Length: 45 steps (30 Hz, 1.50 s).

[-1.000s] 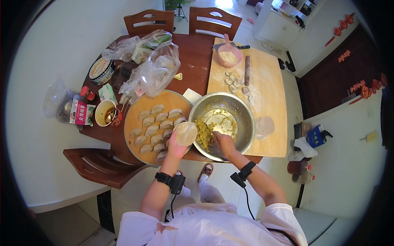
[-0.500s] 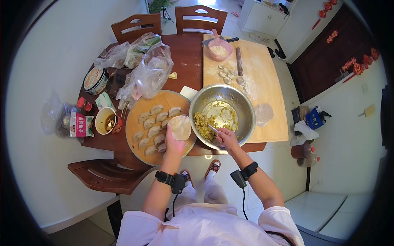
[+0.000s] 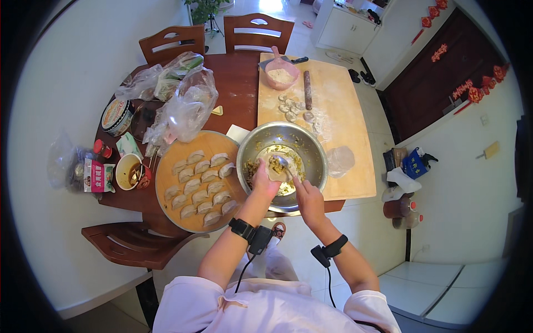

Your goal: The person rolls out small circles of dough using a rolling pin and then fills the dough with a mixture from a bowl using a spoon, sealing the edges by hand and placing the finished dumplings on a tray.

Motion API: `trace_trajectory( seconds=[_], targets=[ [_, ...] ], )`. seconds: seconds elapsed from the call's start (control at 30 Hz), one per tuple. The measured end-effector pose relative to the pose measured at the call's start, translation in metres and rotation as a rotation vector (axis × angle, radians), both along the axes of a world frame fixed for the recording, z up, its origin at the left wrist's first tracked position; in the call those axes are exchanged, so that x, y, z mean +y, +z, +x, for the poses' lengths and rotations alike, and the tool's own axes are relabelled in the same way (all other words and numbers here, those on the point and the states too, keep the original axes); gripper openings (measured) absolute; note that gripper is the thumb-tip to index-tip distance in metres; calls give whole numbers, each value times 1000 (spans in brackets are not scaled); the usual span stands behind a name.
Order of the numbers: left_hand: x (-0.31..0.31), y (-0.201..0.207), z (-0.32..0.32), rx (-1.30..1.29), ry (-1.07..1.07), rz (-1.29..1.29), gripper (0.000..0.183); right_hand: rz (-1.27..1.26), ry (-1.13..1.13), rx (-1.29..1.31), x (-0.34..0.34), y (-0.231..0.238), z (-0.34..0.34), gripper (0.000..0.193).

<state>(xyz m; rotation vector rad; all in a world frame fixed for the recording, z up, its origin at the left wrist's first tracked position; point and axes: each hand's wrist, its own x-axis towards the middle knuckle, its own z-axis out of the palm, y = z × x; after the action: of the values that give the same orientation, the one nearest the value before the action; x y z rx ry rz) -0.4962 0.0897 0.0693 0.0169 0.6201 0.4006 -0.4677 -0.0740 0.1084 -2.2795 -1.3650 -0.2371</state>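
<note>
Over the large metal mixing bowl (image 3: 320,150), my left hand (image 3: 263,182) holds a round dumpling wrapper (image 3: 275,177) spread on its fingers. Chopped yellow-green filling (image 3: 275,166) lies on the wrapper. My right hand (image 3: 310,202) grips a metal spoon (image 3: 283,161), its bowl end pressed against the filling. More filling clings inside the mixing bowl, partly hidden by my hands. Left of the bowl, a round wooden tray (image 3: 165,162) bears rows of folded dumplings (image 3: 192,186). Another flat wrapper (image 3: 340,161) lies on the pale wooden board (image 3: 352,125) to the right.
On the board are a rolling pin (image 3: 307,89), small dough pieces (image 3: 290,109), a pink scoop bowl (image 3: 268,70) of flour and a knife (image 3: 300,60). Plastic bags (image 3: 191,108), a white cup (image 3: 119,173) and a seasoning packet (image 3: 95,176) crowd the table's left.
My left hand has moved right from the tray's edge to above the mixing bowl with the wrapper. The spoon has come up from the bowl, and filling now sits on the wrapper.
</note>
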Motion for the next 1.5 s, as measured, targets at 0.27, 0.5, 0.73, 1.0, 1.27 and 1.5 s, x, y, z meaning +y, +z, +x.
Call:
trace_trajectory(
  seconds=[0.27, 0.5, 0.73, 1.0, 1.27, 1.5],
  targets=[
    [2, 6, -7, 67, 23, -34, 52, 57, 98, 103, -3, 1, -11, 49],
    [32, -22, -53, -124, -89, 87, 49, 348, -55, 579, 1, 12, -6, 34],
    [72, -46, -107, -150, -39, 306, 52, 71, -248, 456, -1, -45, 15, 21],
    [76, -56, -114, -177, -10, 106, 50, 16, -300, 1038, 9, -63, -8, 22],
    [86, -41, -110, -153, 80, 164, 49, 315, -325, 1661, -16, -52, 9, 23],
    [84, -38, -128, -64, 66, 241, 50, -11, -343, 334, -32, -51, 11, 21]
  ],
)
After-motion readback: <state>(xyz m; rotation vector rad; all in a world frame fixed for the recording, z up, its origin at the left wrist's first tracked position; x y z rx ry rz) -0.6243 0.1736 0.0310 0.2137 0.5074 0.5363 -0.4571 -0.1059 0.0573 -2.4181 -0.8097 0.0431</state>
